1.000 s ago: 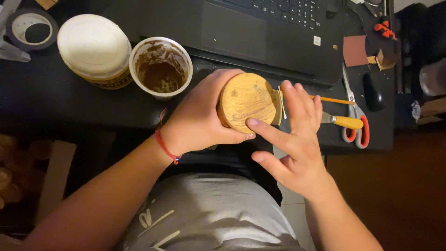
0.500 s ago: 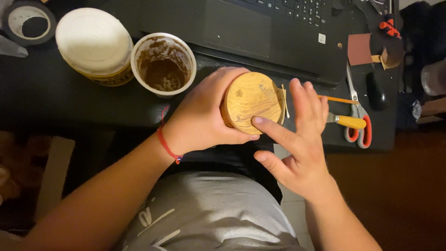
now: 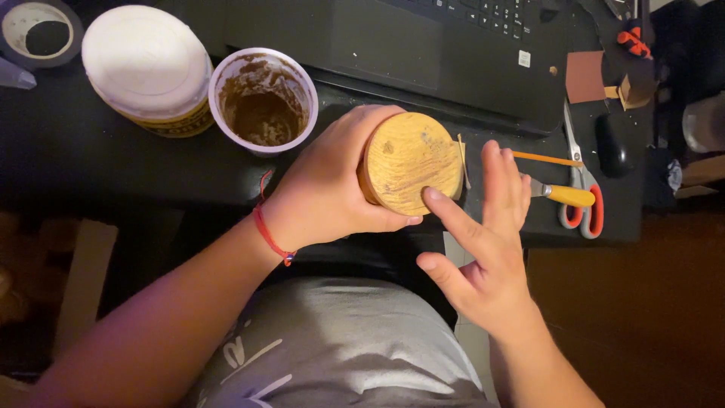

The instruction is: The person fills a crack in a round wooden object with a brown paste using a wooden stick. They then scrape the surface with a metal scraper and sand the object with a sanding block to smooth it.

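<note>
My left hand (image 3: pixel 332 189) wraps around the side of a round wooden piece (image 3: pixel 411 160), its flat yellowish-brown face turned up toward me. A red string bracelet sits on that wrist. My right hand (image 3: pixel 483 242) has its fingers spread; the index fingertip rests on the lower edge of the wooden face. A thin stick (image 3: pixel 462 159) pokes out along the piece's right side. Behind my right fingers lies a small tool with a yellow handle (image 3: pixel 566 195).
A white cup of brown paste (image 3: pixel 260 102) and a lidded white tub (image 3: pixel 147 68) stand at the left on the black desk (image 3: pixel 75 166). A laptop (image 3: pixel 423 53), red-handled scissors (image 3: pixel 581 189), an orange pencil (image 3: pixel 547 159), a black mouse (image 3: pixel 612 143) and a tape roll (image 3: pixel 34 34) are also here.
My right index finger has slid from the wooden piece's right side down to its lower edge. The view has shifted slightly; my left hand keeps the same hold.
</note>
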